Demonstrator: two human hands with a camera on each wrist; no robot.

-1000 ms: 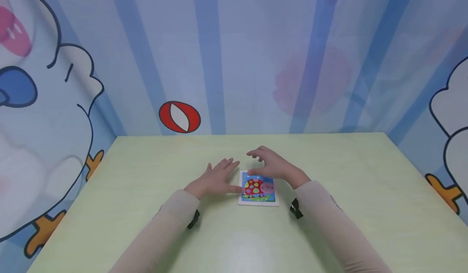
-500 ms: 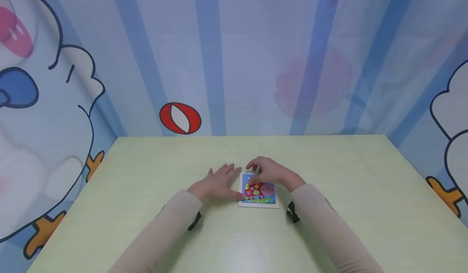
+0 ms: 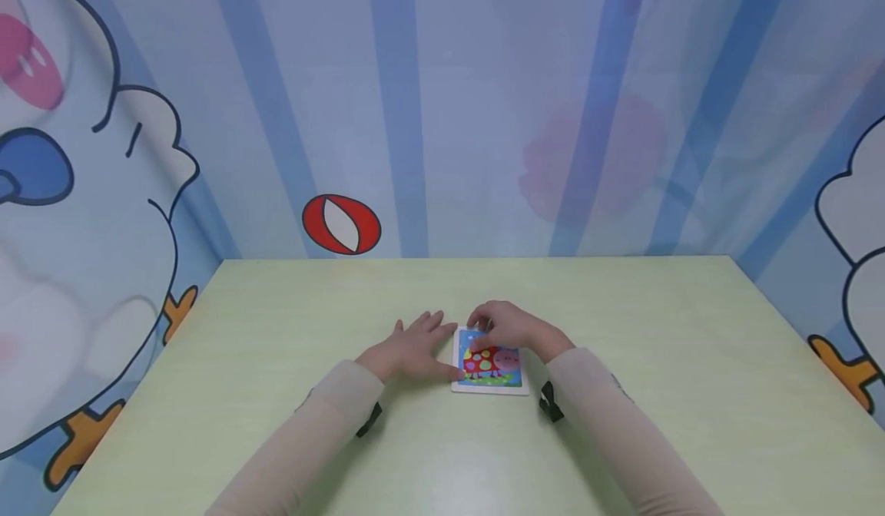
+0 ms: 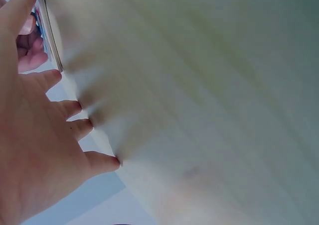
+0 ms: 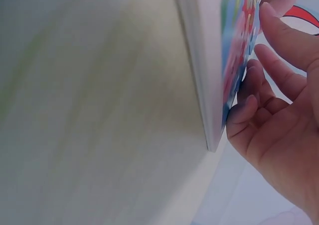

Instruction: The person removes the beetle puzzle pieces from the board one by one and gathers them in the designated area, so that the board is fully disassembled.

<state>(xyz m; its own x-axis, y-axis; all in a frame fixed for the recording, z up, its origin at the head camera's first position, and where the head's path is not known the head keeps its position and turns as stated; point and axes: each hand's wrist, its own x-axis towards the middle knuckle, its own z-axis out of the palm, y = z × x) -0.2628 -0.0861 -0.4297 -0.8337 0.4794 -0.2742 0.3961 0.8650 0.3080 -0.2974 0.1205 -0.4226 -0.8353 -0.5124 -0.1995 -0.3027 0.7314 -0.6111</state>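
While two pale sleeves (image 3: 304, 431) are reaching in from the near side, a small black strap (image 3: 550, 402) is showing beneath each cuff. Between the hands, a square picture board (image 3: 510, 379) is lying flat on the pale green tabletop (image 3: 691, 332), its white rim enclosing a bright scene: a red, spotted body and a pink head are standing over green grass against blue. In the right wrist view, the board is showing a thick, layered edge. The left hand (image 3: 412, 348) is spreading wide at the board's left side; its thumb is touching the left rim, while its other fingertips are resting on the tabletop, and it is gripping nothing. The right hand (image 3: 512, 325) is arching over the board's far half with bent fingers, the little finger touching the picture; whether thumb and fingers are pinching a part of it, I cannot tell. Behind the table, a blue striped backdrop (image 3: 470, 117) is rising, with a red-and-white oval (image 3: 318, 224) appearing low on it, left of centre.
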